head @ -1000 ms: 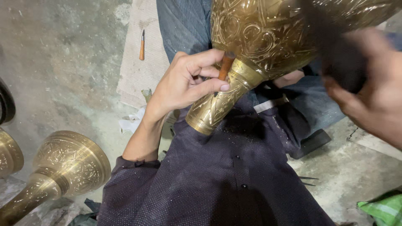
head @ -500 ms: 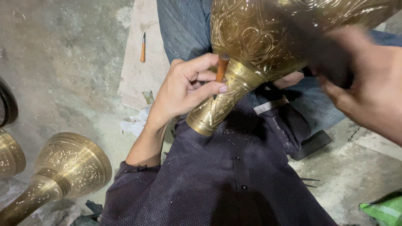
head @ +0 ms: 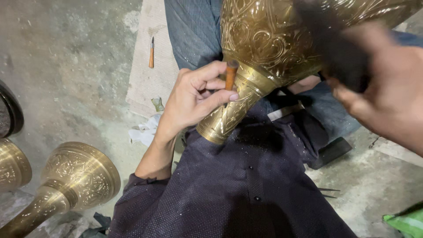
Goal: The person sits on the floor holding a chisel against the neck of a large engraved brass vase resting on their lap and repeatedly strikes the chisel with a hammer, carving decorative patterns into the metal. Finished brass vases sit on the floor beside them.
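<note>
Engraved brass vase (head: 282, 48), flared and golden, lying across the lap, neck down.
Left hand (head: 194, 99) pinches a short wooden-handled chisel (head: 231, 75) against its neck; right hand (head: 387, 92), blurred, clutches a dark mallet (head: 335, 48) near the frame's edge.

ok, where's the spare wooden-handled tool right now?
In the head view the spare wooden-handled tool lies upper left on the pale board, left of the blue-trousered leg and above the left hand.
</note>
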